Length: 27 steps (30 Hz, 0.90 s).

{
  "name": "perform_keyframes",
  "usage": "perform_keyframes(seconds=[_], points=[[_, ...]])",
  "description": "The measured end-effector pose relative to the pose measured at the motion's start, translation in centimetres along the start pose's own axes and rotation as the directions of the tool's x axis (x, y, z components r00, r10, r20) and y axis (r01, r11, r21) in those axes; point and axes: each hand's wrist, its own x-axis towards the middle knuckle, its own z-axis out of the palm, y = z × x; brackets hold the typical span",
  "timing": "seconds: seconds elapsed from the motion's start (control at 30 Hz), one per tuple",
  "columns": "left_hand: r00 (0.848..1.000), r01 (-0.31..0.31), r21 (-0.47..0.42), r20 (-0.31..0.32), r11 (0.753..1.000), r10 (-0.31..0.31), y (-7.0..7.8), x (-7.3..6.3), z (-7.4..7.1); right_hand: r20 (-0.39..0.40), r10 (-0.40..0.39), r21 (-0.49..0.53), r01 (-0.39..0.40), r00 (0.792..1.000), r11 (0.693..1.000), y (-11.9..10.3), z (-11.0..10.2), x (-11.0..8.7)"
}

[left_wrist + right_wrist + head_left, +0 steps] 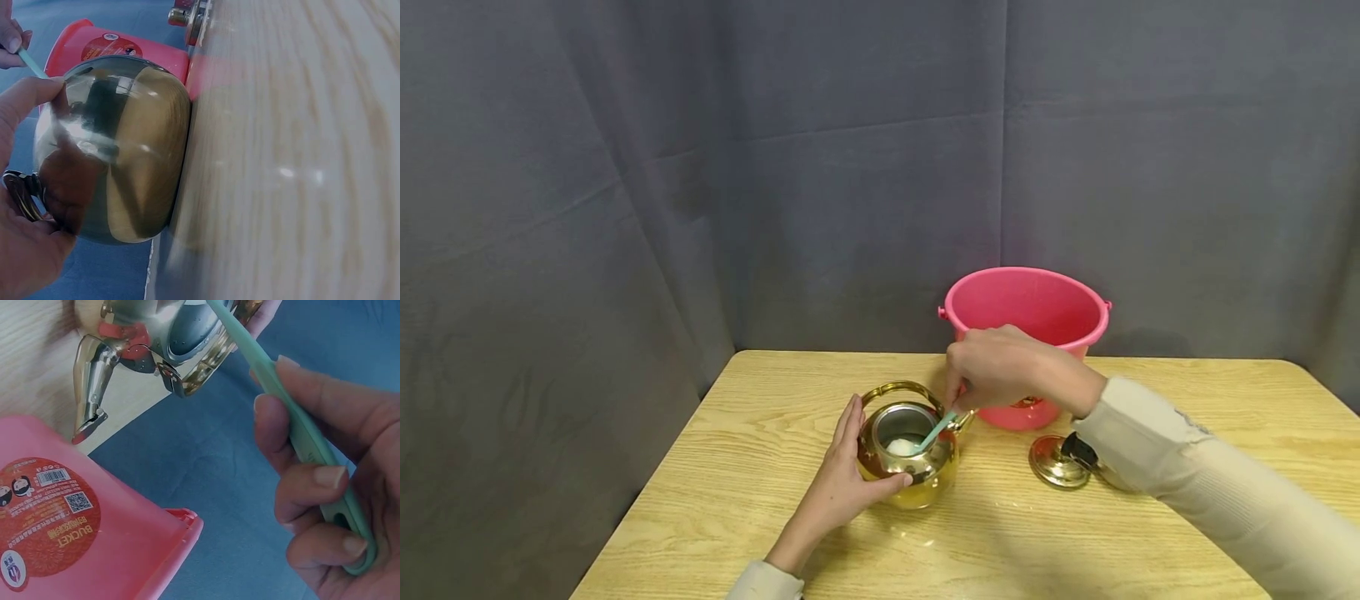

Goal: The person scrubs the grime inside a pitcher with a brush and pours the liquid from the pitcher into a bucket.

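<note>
A gold metal kettle (946, 481) with its top uncovered stands on the table, its handle raised and its spout toward the right. My left hand (847, 477) holds it from the left, thumb at the near side of the rim and fingers around the far side. My right hand (992, 367) grips a mint-green brush handle (300, 431), fingers wrapped along it. The handle slants down into the kettle's mouth, where a round white head (902, 447) shows inside. To the right, a gold lid (1058, 471) lies on the table near the right sleeve.
A pink bucket (1018, 417) stands behind the kettle on the wood-grain table (715, 467), below and beyond the right hand. Dark grey cloth (865, 208) hangs behind the table and along its left side. The right forearm crosses above the table's right part.
</note>
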Motion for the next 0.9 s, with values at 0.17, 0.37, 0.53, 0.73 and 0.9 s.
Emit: perform_keyframes(seconds=[0.17,0.37,0.53,0.73,0.9], points=[[1.000,0.011,0.001,-0.004,1.000,-0.011,0.0,0.1,-0.2,0.018,0.017,0.017,-0.018,1.000,1.000,-0.1,-0.4,0.6],[1.000,0.008,0.005,-0.006,1.000,-0.008,-0.1,0.0,-0.2,0.029,-0.001,0.006,0.001,1.000,1.000,-0.4,-0.6,1.1],[1.000,0.008,0.003,-0.004,1.000,-0.008,-0.2,0.1,-0.1,0.050,0.011,-0.019,-0.010,0.999,1.000,-0.9,-0.9,1.5],[1.000,0.026,0.003,0.007,1.000,-0.026,-0.2,0.1,-0.1,0.087,0.031,-0.025,-0.029,0.996,0.999,-1.3,-1.4,2.2],[1.000,0.028,0.006,0.013,1.000,-0.028,-0.1,0.2,0.1,0.131,0.092,-0.077,-0.083,0.987,0.994,-1.7,-1.9,2.8]])
